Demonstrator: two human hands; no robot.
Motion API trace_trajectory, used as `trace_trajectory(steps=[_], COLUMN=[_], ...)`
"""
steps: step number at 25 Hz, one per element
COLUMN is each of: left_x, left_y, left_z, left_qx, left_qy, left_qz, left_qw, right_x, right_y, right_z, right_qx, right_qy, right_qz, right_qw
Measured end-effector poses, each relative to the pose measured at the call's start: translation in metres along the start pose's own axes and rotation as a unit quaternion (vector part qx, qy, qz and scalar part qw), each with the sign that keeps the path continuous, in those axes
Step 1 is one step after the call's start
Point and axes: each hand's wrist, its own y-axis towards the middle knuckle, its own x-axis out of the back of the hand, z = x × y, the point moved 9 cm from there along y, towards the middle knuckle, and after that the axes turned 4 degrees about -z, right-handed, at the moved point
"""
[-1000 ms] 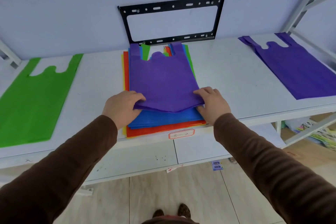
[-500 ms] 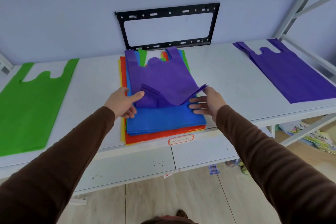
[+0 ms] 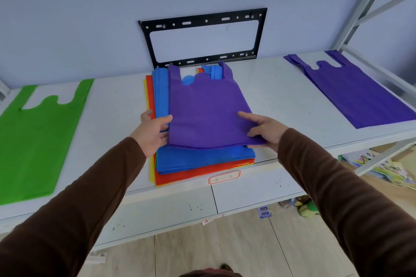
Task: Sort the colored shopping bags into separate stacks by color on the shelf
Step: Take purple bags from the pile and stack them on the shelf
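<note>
Both arms, in brown knit sleeves, reach forward over the white shelf (image 3: 281,87) and meet at the near edge of a purple non-woven vest-style shopping bag (image 3: 207,108). The left hand (image 3: 151,132) takes the bag's near left corner, thumb laid on top of the fabric and the fingers curled beneath it. The right hand (image 3: 266,130) pinches the near right corner, forefinger stretched along the top surface, thumb and remaining fingers tucked at and under the edge. The near edge sags slightly between the two grips, held just above the pile; the handles at the far end appear to rest on it.

Directly beneath the grips lies the mixed stack of flat bags (image 3: 202,162): blue on top, red under that, yellow and green edges showing at the left side. Well off to the left of the left hand lies a flat green bag (image 3: 36,137). Far to the right of the right hand, another flat purple bag (image 3: 355,94) lies alone. Beyond the held bag, a black metal mounting bracket (image 3: 202,38) hangs on the wall
</note>
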Motion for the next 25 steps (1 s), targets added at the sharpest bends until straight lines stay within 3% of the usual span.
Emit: trace_trajectory(steps=[2, 7, 11, 16, 19, 25], left_x=[-0.002, -0.041, -0.078, -0.165, -0.228, -0.326], left_y=[0.011, 0.041, 0.062, 0.060, 0.062, 0.036], left_z=[-0.006, -0.016, -0.027, -0.085, -0.122, -0.198], left_qx=[-0.019, 0.012, -0.006, -0.161, -0.210, -0.332], left_qy=[0.009, 0.123, 0.169, 0.228, 0.232, 0.164], left_qz=[-0.004, 0.117, 0.118, 0.124, 0.135, 0.130], left_qw=[1.000, 0.985, 0.979, 0.952, 0.940, 0.920], right_x=[0.001, 0.002, 0.030, 0.103, 0.160, 0.271], right_y=[-0.002, -0.016, -0.024, -0.023, -0.018, -0.018], right_z=[-0.003, 0.004, 0.017, 0.071, 0.110, 0.181], right_qx=[0.007, 0.022, 0.019, 0.091, 0.141, 0.296], right_qy=[-0.003, -0.040, -0.058, -0.068, -0.064, 0.007], right_qz=[0.023, 0.032, -0.008, -0.097, -0.138, -0.129], right_qw=[1.000, 0.998, 0.998, 0.989, 0.978, 0.946])
